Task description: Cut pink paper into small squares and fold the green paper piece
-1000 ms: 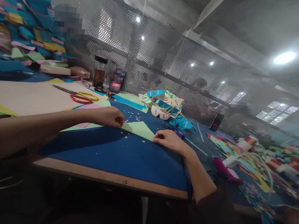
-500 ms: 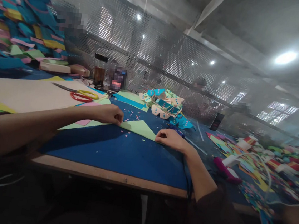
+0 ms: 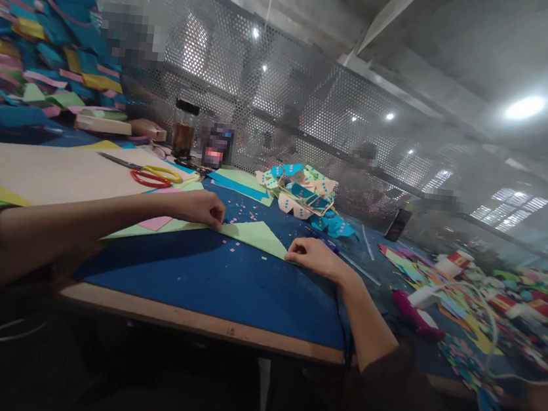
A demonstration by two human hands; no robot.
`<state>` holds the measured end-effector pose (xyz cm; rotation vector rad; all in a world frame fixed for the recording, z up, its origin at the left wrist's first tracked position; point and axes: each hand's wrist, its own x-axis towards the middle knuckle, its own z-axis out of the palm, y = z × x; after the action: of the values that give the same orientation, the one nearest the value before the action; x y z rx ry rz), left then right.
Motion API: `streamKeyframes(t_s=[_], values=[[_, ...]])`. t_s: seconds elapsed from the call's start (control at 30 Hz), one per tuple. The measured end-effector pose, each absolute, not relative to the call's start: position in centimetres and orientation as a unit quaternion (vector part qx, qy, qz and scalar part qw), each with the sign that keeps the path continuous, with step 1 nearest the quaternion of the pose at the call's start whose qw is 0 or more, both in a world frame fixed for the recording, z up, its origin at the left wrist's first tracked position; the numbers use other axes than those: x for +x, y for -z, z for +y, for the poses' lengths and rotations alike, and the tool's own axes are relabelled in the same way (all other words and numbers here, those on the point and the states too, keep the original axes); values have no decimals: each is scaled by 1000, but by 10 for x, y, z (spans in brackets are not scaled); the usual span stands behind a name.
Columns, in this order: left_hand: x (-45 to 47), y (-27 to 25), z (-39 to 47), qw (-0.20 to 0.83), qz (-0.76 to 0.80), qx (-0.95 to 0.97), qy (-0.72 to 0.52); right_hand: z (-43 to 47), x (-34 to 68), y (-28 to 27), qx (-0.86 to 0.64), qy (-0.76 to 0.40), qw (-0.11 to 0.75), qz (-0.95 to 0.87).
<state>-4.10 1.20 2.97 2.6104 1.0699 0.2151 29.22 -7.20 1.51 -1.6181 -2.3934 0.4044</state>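
Note:
A light green sheet of paper point(image 3: 255, 235), its visible part shaped like a triangle, lies on the blue tabletop point(image 3: 224, 292) between my hands. At its left end my left hand point(image 3: 204, 209) has its fingers pinched on the paper's edge. My right hand point(image 3: 315, 255) is curled, with thumb and fingertips together on the paper's right corner. Under my left forearm lie more light green paper and a pink piece point(image 3: 156, 222). Tiny pink paper bits are scattered around the sheet.
Scissors with red and yellow handles point(image 3: 156, 175) rest on pale paper point(image 3: 50, 170) at left. Beyond stand a jar point(image 3: 184, 130) and a pile of dotted paper shapes point(image 3: 300, 192). At right are a phone point(image 3: 398, 224), a magenta-and-white tool point(image 3: 417, 314) and coloured scraps.
Both hands keep almost the same place and grip on the light green paper. The view has shifted very slightly.

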Motion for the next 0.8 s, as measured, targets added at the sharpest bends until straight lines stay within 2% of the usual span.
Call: streamKeyframes(t_s=[0.8], values=[[-44,-30,18,170,390,903,-55,-72,293,-13,-550,-148,115,-814]])
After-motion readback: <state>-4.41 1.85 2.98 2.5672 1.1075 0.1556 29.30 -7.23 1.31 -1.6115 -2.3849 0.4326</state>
